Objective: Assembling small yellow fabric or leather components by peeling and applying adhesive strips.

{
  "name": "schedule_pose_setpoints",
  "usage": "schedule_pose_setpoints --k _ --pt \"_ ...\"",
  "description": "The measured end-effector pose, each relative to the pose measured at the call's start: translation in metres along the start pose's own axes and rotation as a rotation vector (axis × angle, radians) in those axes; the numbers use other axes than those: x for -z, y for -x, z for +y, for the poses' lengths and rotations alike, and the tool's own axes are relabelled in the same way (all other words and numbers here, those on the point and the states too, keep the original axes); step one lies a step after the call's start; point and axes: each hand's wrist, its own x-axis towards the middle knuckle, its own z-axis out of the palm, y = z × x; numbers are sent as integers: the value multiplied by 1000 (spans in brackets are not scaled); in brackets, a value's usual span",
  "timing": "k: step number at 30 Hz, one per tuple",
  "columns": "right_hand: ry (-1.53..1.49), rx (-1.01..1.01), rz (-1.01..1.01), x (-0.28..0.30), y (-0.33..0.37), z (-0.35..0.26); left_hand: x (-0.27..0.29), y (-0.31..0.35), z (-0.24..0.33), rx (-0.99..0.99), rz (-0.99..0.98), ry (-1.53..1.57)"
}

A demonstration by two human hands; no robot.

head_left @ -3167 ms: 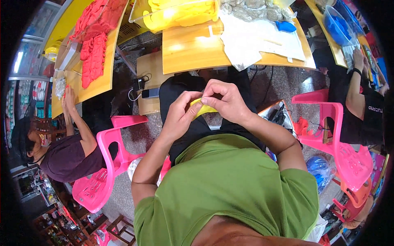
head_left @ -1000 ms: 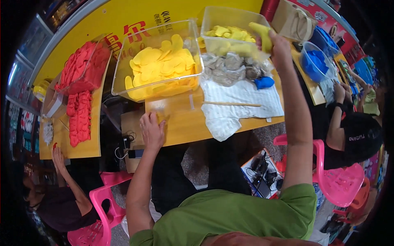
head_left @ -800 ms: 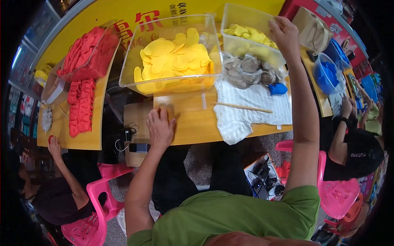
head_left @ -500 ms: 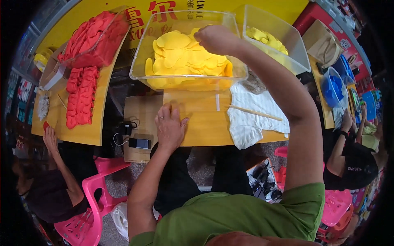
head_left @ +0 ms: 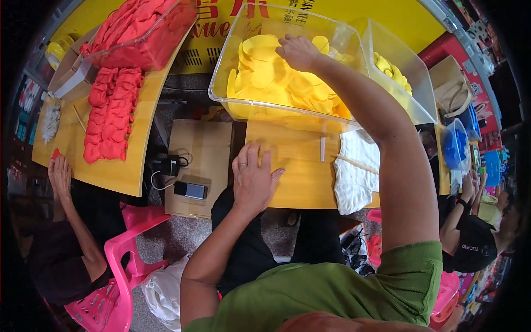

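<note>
My right hand (head_left: 300, 53) is inside a clear plastic bin (head_left: 287, 109), over a heap of flat, rounded yellow pieces (head_left: 276, 80) that look soft. Its fingers are curled at the far part of the heap, and what they hold, if anything, is hidden. My left hand (head_left: 254, 180) lies at the near left edge of the wooden table (head_left: 298, 185), fingers stretched and thumb apart, holding nothing. To the right, a thin wooden stick (head_left: 357, 165) rests on a white cloth (head_left: 354, 191). A short white strip (head_left: 322, 148) lies on the table.
A second clear bin (head_left: 423, 113) with yellow pieces stands at right. At left are a bin of red pieces (head_left: 138, 47), rows of red pieces (head_left: 110, 113) and a co-worker's hand (head_left: 60, 176). A black device (head_left: 190, 190) sits on cardboard (head_left: 199, 146). A pink chair (head_left: 119, 265) stands nearby.
The view has shifted, so the table and bins appear farther right. My right hand stays at the yellow heap, whose pieces are spread differently. My left hand remains at the table's edge.
</note>
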Motion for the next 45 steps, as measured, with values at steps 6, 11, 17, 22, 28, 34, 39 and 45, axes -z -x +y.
schedule_pose_setpoints --k 6,11,17,22,28,34,39,45 --pt "-41 -3 -4 6 -1 2 -1 1 -3 -18 13 -55" --pt "-47 17 27 1 1 -10 -2 1 -3 -25 29 -27" --pt "-41 -20 -104 0 -6 1 1 1 -2 -19 36 16" --pt "-108 32 68 -6 -6 -1 1 2 -4 -11 37 13" --pt "-34 43 -18 -28 -1 3 0 0 -3 -24 33 20" --pt "-235 -207 39 -2 -2 15 0 0 -2 -28 49 7" --pt "-270 -198 43 25 8 18 0 5 -5 -37 56 -34" --pt "-156 -62 -33 10 2 2 -2 4 -1 -43 60 -15"
